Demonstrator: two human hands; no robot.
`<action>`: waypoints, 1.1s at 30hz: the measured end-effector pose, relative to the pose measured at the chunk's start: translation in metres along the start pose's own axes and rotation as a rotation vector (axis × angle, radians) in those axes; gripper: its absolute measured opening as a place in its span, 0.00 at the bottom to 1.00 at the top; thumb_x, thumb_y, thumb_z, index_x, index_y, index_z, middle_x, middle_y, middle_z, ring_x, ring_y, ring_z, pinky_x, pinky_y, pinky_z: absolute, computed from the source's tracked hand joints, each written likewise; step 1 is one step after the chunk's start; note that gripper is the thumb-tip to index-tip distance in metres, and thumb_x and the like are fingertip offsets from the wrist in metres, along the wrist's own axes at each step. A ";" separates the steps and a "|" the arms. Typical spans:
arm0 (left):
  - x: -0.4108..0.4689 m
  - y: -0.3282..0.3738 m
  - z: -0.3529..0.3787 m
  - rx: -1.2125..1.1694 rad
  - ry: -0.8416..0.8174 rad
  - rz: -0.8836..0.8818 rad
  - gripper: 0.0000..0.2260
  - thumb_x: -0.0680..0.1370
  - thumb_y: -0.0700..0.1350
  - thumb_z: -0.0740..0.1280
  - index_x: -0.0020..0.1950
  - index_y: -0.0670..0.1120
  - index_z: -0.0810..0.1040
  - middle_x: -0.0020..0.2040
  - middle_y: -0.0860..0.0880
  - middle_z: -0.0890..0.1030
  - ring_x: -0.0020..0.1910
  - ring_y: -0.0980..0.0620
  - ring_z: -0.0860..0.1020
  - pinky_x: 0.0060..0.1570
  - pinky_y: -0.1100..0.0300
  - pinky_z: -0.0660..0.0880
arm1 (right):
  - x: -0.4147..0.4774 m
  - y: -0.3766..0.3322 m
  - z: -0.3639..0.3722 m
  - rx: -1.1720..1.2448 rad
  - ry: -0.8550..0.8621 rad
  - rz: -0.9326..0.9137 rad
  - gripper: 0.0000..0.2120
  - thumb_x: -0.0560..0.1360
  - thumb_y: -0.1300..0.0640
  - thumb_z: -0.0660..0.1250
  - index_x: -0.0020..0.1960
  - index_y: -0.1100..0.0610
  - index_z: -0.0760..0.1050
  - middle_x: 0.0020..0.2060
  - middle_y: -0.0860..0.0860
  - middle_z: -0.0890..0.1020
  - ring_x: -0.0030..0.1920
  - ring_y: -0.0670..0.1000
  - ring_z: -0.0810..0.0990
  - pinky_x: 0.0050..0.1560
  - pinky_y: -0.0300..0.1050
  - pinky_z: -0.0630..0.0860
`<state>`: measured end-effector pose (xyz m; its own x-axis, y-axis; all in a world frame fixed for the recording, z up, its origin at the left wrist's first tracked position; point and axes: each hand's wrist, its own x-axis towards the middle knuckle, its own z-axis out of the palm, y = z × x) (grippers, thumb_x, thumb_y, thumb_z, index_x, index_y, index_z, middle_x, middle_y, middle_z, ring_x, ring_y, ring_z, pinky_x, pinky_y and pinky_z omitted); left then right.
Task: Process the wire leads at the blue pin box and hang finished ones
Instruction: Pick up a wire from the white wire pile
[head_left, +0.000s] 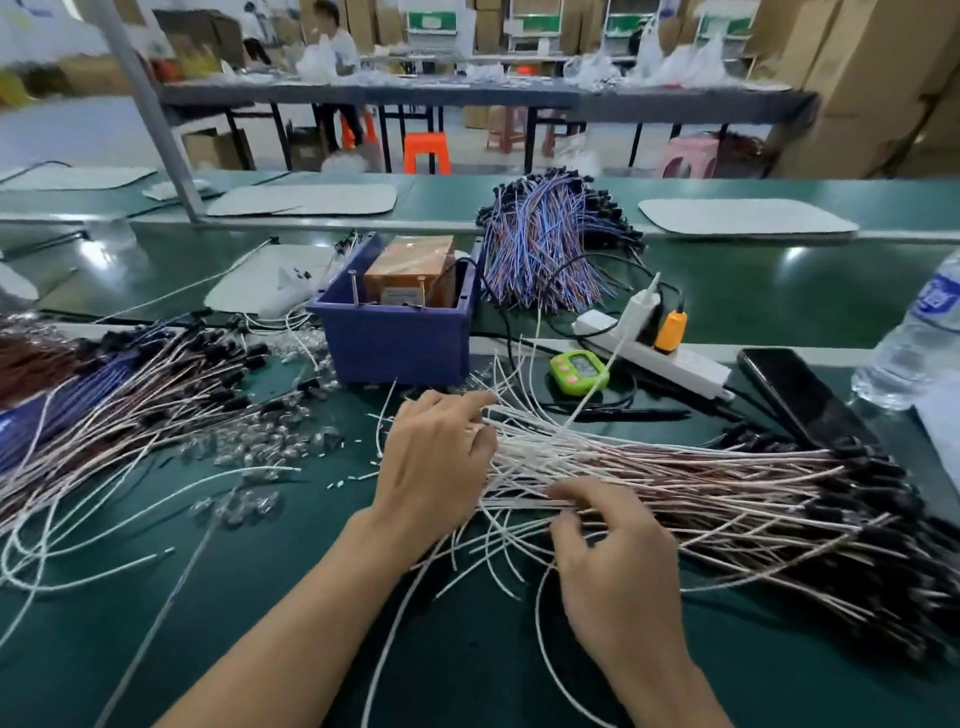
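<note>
- blue pin box (395, 338): open-top plastic bin, upright; two metal pins (353, 291) stand vertical at its front edge.
- white leads (701, 488): big loose pile lying flat, front-right of the box. Black connectors are at the ends away from it, bare white tips fanned toward it.
- second lead pile (130, 410): left of the box, flat, black connectors toward it, white tails trailing away.
- blue-purple leads (545, 249): thick bundle just behind-right of the box, black-capped ends.
</note>
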<state>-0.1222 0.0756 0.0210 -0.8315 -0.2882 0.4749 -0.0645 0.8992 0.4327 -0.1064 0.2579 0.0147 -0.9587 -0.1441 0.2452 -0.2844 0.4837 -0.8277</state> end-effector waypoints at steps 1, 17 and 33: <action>0.000 0.001 0.006 0.011 -0.015 0.016 0.15 0.81 0.45 0.68 0.67 0.49 0.81 0.55 0.51 0.86 0.57 0.50 0.78 0.63 0.54 0.68 | 0.008 0.002 -0.004 -0.066 0.056 -0.022 0.14 0.75 0.62 0.71 0.56 0.48 0.85 0.49 0.37 0.80 0.57 0.45 0.79 0.59 0.40 0.71; 0.004 -0.023 0.015 -0.165 -0.127 -0.051 0.12 0.83 0.50 0.66 0.65 0.57 0.81 0.58 0.60 0.82 0.58 0.60 0.76 0.60 0.64 0.67 | 0.066 0.030 -0.009 -0.678 0.110 -0.036 0.11 0.81 0.55 0.63 0.58 0.50 0.83 0.54 0.47 0.86 0.57 0.51 0.80 0.65 0.51 0.63; 0.016 -0.034 0.007 -0.523 -0.165 -0.367 0.08 0.79 0.49 0.68 0.53 0.59 0.85 0.47 0.60 0.83 0.46 0.63 0.80 0.53 0.63 0.76 | 0.125 0.009 0.031 -0.824 -0.242 0.064 0.30 0.83 0.34 0.47 0.81 0.45 0.59 0.82 0.53 0.59 0.78 0.59 0.60 0.73 0.61 0.62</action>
<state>-0.1370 0.0430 0.0085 -0.8829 -0.4539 0.1200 -0.1179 0.4617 0.8792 -0.2284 0.2171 0.0222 -0.9731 -0.2296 0.0184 -0.2291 0.9562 -0.1824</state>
